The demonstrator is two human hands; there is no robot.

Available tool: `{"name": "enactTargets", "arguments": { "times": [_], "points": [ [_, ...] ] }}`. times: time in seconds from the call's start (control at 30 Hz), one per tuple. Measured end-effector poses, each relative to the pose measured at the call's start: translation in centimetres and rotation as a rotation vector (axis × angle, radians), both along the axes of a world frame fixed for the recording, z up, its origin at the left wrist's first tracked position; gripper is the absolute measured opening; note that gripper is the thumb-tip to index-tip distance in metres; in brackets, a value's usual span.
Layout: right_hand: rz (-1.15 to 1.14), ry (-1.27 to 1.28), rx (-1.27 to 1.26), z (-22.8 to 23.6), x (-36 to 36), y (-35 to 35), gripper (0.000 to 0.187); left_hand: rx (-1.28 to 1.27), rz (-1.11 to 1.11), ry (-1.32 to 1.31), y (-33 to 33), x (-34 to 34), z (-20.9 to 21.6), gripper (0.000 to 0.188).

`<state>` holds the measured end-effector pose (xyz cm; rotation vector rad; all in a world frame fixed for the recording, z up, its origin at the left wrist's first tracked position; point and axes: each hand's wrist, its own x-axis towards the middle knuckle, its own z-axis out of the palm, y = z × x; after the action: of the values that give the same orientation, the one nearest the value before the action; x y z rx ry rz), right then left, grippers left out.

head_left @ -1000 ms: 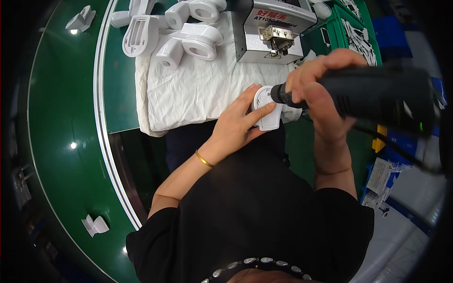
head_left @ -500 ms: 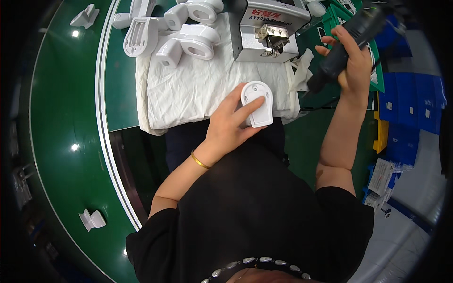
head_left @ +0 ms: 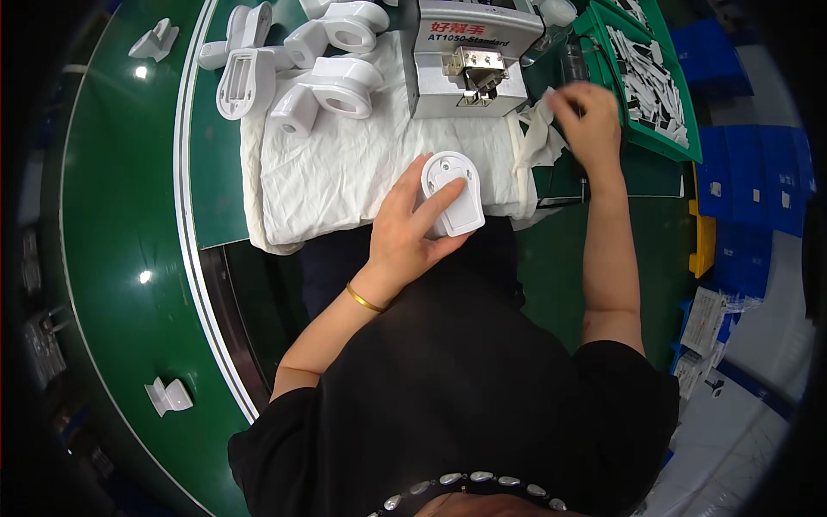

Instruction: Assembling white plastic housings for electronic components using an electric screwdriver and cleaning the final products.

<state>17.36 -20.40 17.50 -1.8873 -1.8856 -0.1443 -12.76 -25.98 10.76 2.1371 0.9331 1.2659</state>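
My left hand (head_left: 401,226) grips a white plastic housing (head_left: 466,214) just over the near edge of the white cloth (head_left: 327,177), thumb pressed onto its recessed face. Small holes show near the rounded end of that face. Beyond the cloth's right side is my right hand (head_left: 594,129), its fingers bent and smeared by motion. Just past it is a dark object (head_left: 572,62), partly hidden, that looks like the electric screwdriver. Whether anything is between the right fingers cannot be made out. A crumpled white tissue (head_left: 543,138) lies beside that hand.
A grey machine (head_left: 469,86) with a metal head stands at the cloth's far edge. Several white housings (head_left: 349,86) cluster at the far left. Green trays (head_left: 633,138) of small strips stand at the right, near blue bins (head_left: 728,177). A cable (head_left: 560,202) crosses the table edge.
My right hand, which held the black electric screwdriver raised, has come left and down; the screwdriver no longer shows in its grasp. My left hand has shifted slightly left with the housing.
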Motion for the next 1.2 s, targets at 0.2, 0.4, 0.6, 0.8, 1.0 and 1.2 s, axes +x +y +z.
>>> {"name": "enactTargets", "arguments": {
  "times": [0.2,0.4,0.6,0.8,1.0,1.2],
  "points": [
    [0.004,-0.09,-0.003,-1.6,-3.5,-5.5,0.02,-0.021,-0.041,0.011,0.1,0.1,0.4,0.068],
    [0.365,0.289,-0.065,1.6,-10.2,-10.3,0.015,-0.038,-0.029,0.018,-0.2,-0.1,0.0,0.069],
    [0.257,0.726,-0.179,-2.2,-13.5,-13.2,0.012,-0.046,-0.042,0.003,0.0,0.0,0.0,0.068],
    [0.189,1.179,-0.279,-2.4,-11.6,-12.5,0.01,-0.038,-0.026,0.013,-0.4,-0.2,0.1,0.068],
    [0.153,1.224,-0.343,-2.3,-13.0,-13.3,0.012,-0.051,-0.032,0.008,-0.2,-0.4,0.0,0.083],
    [0.089,1.399,-0.295,-2.7,-13.8,-13.4,0.012,-0.16,-0.038,-0.051,-0.3,-0.3,-0.1,0.113]
  ]
}}
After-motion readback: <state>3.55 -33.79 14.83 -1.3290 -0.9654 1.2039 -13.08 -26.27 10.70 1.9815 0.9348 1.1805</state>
